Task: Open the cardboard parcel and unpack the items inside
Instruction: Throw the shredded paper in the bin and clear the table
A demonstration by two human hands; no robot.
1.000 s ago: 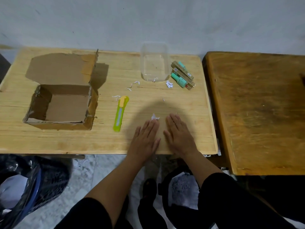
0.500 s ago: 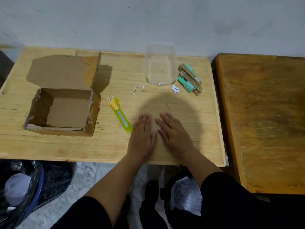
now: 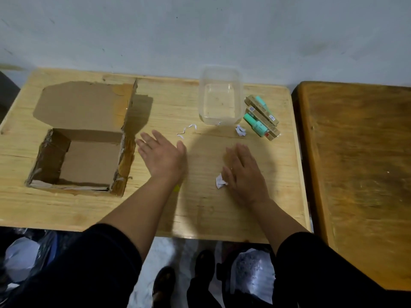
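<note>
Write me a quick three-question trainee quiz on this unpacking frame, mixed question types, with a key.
1. True or false: the cardboard box still has items lying inside it.
2. Which side of the clear plastic container do the green tubes and their cartons lie on? A) wall side B) the person's right C) the person's left
3. Fill in: the crumpled paper scrap lies right beside the ____ hand.

Key:
1. False; the box is open and only its bare floor shows.
2. B.
3. Right; the right hand lies flat and open on the table, as does the left hand.
</note>
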